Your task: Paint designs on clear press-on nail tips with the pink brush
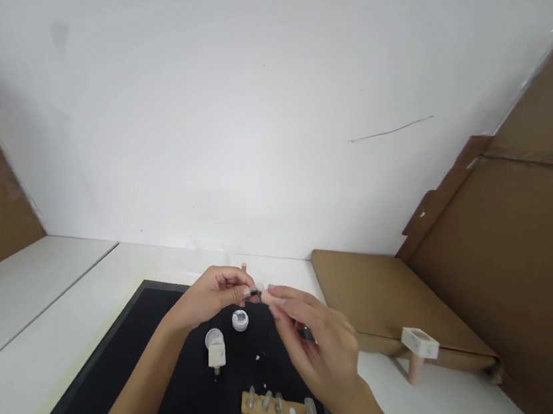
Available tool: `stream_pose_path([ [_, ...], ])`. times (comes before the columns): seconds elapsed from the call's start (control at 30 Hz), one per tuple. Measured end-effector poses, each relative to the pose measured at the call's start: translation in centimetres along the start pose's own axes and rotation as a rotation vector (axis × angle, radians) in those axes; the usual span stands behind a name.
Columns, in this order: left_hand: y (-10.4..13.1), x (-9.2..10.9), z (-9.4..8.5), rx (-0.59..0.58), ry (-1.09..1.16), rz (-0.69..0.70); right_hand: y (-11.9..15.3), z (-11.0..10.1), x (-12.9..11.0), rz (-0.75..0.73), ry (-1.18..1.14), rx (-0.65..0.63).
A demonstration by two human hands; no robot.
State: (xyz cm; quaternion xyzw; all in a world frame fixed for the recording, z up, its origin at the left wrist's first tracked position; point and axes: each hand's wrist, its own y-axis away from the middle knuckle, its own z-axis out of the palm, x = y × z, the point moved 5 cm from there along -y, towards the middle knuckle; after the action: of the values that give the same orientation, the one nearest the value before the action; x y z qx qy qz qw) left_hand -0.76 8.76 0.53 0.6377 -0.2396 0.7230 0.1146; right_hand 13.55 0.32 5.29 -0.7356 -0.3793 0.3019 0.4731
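Note:
Above the far part of the black mat, my left hand (223, 289) pinches a small clear, curved piece (258, 288) that looks like a nail tip. My right hand (317, 333) meets it from the other side, fingers closed round a small pale pink piece (267, 297). Something dark shows where the two pieces meet. Behind my left fingertips a pinkish peg end (244, 267) sticks up. Below the hands are a small white jar (240, 320) with grey content and a white round lid or dish (214, 337), with a cream block (217, 355) against it.
Nearer me on the black mat (173, 354) lies a yellowish strip (282, 413) with several clear, curved pieces upright on it. White crumbs dot the mat. To the right, a cream block on a peg (419, 344) stands by a flat cardboard box (383, 295). Cardboard walls flank both sides.

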Motion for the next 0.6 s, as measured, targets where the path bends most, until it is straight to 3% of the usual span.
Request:
stream_pose_path([
  [0.2, -0.2, -0.6, 0.0, 0.017, 0.009, -0.005, 0.4, -1.4, 1.4, 0.092, -0.02, 0.088],
  [0.4, -0.5, -1.2, 0.7, -0.003, 0.039, -0.02, 0.4, -1.2, 1.0, 0.089, -0.117, 0.027],
  [0.6, -0.3, -1.3, 1.1, 0.003, 0.058, -0.031, 0.1, -2.2, 1.8, 0.085, -0.054, 0.018],
])
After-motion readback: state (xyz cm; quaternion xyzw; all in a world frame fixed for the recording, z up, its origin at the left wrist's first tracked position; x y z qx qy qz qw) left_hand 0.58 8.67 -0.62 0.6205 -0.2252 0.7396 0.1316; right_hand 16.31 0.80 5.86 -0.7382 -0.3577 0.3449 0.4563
